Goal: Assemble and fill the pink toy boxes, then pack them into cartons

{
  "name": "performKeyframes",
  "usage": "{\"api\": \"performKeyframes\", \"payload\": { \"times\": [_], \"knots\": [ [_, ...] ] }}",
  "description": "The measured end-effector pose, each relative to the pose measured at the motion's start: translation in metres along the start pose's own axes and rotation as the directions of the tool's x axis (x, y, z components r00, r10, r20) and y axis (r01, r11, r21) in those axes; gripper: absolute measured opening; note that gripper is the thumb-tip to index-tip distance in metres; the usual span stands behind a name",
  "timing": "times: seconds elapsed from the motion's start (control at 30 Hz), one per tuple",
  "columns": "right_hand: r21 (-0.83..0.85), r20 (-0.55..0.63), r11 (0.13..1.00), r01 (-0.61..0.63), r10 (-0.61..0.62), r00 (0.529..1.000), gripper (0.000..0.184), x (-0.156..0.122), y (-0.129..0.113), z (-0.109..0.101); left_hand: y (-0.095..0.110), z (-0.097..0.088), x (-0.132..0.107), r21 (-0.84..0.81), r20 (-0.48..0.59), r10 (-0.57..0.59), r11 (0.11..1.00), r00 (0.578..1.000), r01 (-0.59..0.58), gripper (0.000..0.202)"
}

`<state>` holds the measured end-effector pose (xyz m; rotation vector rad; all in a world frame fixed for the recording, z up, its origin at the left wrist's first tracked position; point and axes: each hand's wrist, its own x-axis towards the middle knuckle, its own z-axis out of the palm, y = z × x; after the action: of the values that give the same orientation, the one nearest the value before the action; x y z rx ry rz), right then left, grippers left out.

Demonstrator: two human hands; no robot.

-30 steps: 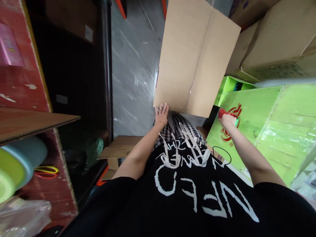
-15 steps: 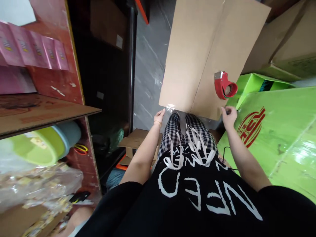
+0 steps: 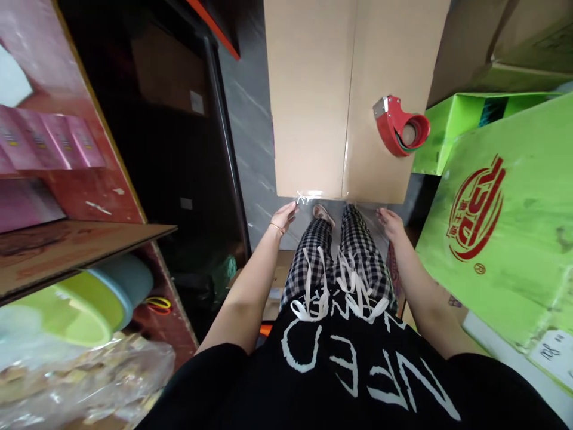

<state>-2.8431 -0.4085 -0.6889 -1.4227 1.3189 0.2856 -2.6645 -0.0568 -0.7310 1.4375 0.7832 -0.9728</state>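
Observation:
A brown cardboard box (image 3: 313, 95) stands in front of me, its flaps closed along a centre seam. On its right half rests a red tape dispenser (image 3: 400, 126). Clear tape runs along the box's near edge. My left hand (image 3: 285, 216) lies against the near left corner of the box, fingers stretched flat on the tape. My right hand (image 3: 390, 222) presses flat against the near right corner in the same way. Neither hand holds anything.
Green printed cartons (image 3: 501, 221) stack up on the right, brown cartons behind them. A red shelf unit (image 3: 89, 197) on the left carries pink packets, a roll of green tape (image 3: 85, 292) and plastic bags. Grey floor (image 3: 250, 131) shows between shelf and box.
My right hand set the tape dispenser on the box, let go and dropped to the near right corner. My left hand stayed at the near left corner. The view swung to square up the box.

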Motion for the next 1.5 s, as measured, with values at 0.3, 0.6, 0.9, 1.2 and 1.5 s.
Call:
{"api": "performKeyframes", "payload": {
  "times": [0.3, 0.6, 0.9, 1.2, 1.5],
  "knots": [
    [0.122, 0.009, 0.992, 0.034, -0.036, 0.999, 0.054, 0.007, 0.013, 0.001, -0.005, 0.005, 0.003, 0.013, 0.051, 0.049, 0.999, 0.998, -0.049, 0.039],
    [0.126, -0.166, 0.987, 0.098, -0.077, 0.983, 0.054, 0.028, 0.021, 0.008, -0.006, 0.009, 0.017, 0.073, -0.122, 0.238, 0.97, 0.963, -0.231, 0.035],
    [0.092, -0.319, 0.955, 0.283, -0.241, 0.917, 0.046, 0.046, 0.026, 0.014, -0.012, 0.02, 0.029, 0.151, -0.197, 0.485, 0.874, 0.852, -0.462, 0.028],
    [-0.046, -0.365, 0.965, 0.259, -0.258, 0.895, 0.052, 0.039, 0.029, 0.021, -0.01, 0.016, 0.031, 0.298, -0.173, 0.478, 0.858, 0.861, -0.417, 0.025],
    [-0.058, -0.334, 0.931, 0.361, -0.359, 0.872, 0.053, 0.003, -0.009, 0.025, 0.06, 0.002, -0.028, 0.351, -0.156, 0.422, 0.869, 0.893, -0.349, 0.034]
  ]
}}
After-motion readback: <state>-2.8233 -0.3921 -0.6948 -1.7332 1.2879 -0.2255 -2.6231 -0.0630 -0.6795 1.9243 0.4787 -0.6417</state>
